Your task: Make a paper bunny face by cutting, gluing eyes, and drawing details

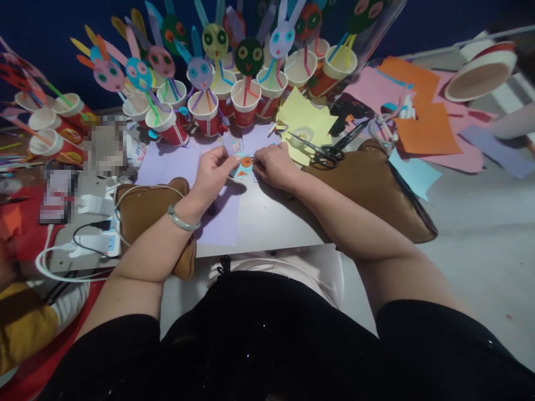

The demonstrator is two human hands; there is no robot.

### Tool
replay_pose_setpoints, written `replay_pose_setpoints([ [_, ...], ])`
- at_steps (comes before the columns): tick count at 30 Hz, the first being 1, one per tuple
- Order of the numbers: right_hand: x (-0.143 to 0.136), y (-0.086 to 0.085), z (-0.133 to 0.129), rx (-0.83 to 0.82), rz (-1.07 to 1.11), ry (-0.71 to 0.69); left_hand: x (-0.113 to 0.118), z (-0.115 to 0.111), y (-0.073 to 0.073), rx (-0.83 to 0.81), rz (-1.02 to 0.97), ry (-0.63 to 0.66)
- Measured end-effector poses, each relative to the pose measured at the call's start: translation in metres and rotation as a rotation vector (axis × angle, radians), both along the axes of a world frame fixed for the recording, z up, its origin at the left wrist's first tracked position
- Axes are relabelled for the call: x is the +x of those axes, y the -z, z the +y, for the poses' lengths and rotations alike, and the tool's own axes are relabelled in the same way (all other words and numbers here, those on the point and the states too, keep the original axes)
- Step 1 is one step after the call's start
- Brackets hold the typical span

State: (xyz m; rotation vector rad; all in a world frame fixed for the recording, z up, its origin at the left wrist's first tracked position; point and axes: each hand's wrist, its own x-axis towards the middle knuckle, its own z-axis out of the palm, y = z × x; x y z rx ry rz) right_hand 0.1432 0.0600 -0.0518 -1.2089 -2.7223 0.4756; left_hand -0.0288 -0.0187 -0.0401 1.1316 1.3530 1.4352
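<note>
My left hand [214, 171] pinches a small light-blue paper face [244, 169] between thumb and fingers. On the face are an orange ring-shaped eye [246, 162] and an orange triangle [242, 174]. Close by its right edge, my right hand [276, 166] has its fingers curled together; whether they grip the face or a tiny piece is hidden. Purple paper sheets [219, 220] lie beneath and around both hands. To the right, black-handled scissors [328, 156] rest partly on yellow paper [309, 120].
Red paper cups [246, 106] with paper rabbit faces on bent straws stand along the back. Brown cushions [368, 189] lie under my forearms. A power strip [98, 242] with white cables is at left, near a person's sleeve [25, 323]. Orange sheets [430, 131] lie right.
</note>
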Motion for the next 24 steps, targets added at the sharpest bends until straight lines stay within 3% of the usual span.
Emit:
replay_pose_setpoints([
  [3, 0.008, 0.001, 0.006, -0.035, 0.149, -0.004, 0.0, 0.0, 0.0, -0.014, -0.025, 0.011],
  [7, 0.021, 0.0, 0.015, -0.145, 0.51, 0.032, -0.001, 0.0, 0.0, -0.034, -0.023, 0.05],
  [13, 0.026, -0.007, 0.018, -0.347, 0.906, 0.079, 0.0, -0.002, -0.005, -0.115, 0.006, 0.167],
  [17, 0.026, -0.008, 0.017, -0.436, 1.009, 0.078, 0.001, -0.005, -0.011, -0.186, -0.002, 0.259],
  [24, 0.023, -0.008, 0.008, -0.452, 0.978, -0.023, 0.0, -0.006, -0.01, -0.196, 0.034, 0.255],
])
